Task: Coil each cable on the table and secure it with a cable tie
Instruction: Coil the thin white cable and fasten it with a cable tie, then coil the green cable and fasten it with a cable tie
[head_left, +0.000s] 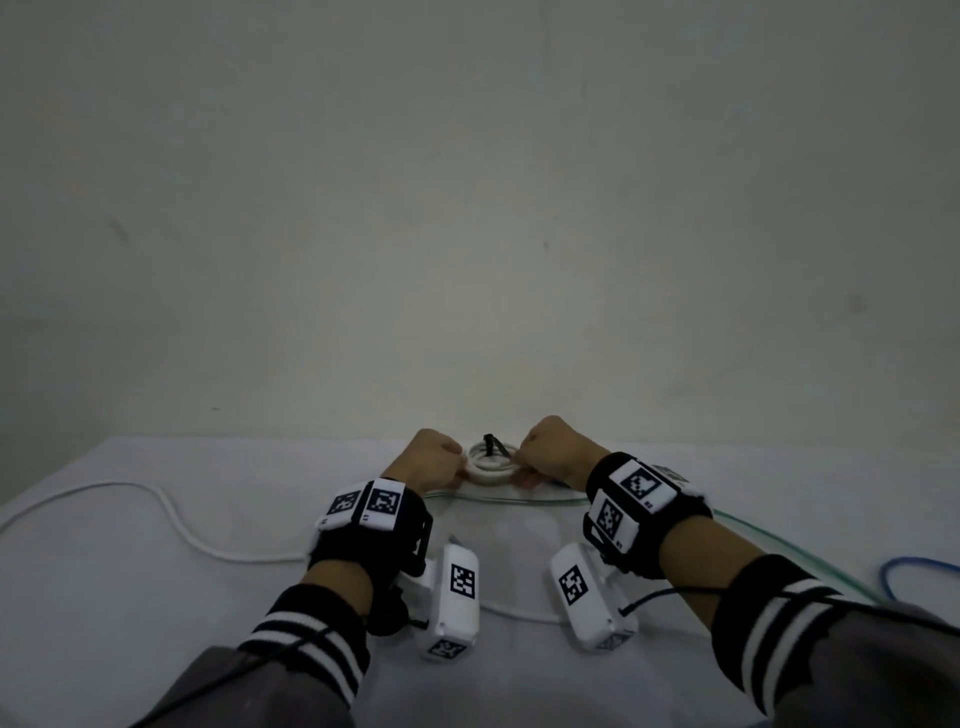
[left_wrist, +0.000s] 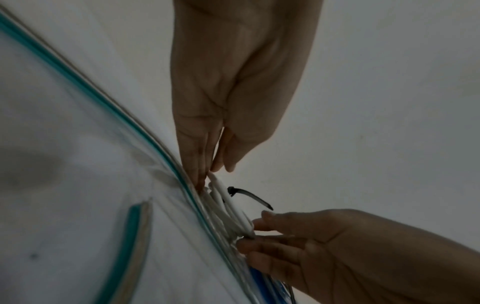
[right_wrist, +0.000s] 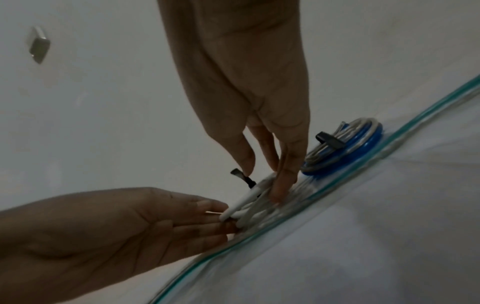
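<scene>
Head view: a small white coil (head_left: 491, 464) is seen lying flat on the bench (head_left: 156, 597), at its far edge close to the wall, with the left hand (head_left: 434, 457) touching its left rim and the right hand (head_left: 553, 449) touching its right rim. The coil is thus set squarely between the two hands, neither being clearly nearer. Its ring lies level with the cloth, and a black cable tie (head_left: 492, 445) is wrapped across its far side, with the free tail sticking up and to the right.

In the wrist views the fingers of both hands are shown nearly straight, with the tips pressed against the coil (right_wrist: 249, 202); nothing is clamped, and both hands are judged to be spread rather than closed. The tie's tail (right_wrist: 240, 174) stands just beside the right index fingertip (right_wrist: 246, 164).

The white cord is smooth, round and rubbery, and some spring in the loops may be expected. The tie is a thin, stiff, flat plastic strip. A second coil of blue and grey cable (right_wrist: 345, 146), already tied, lies just beyond the right hand. A loose white cable (head_left: 171, 519) and a blue cable (head_left: 914, 571) remain uncoiled on the cloth, which is soft and white. A clear sheet with a green edge (head_left: 519, 500) lies under the wrists.
</scene>
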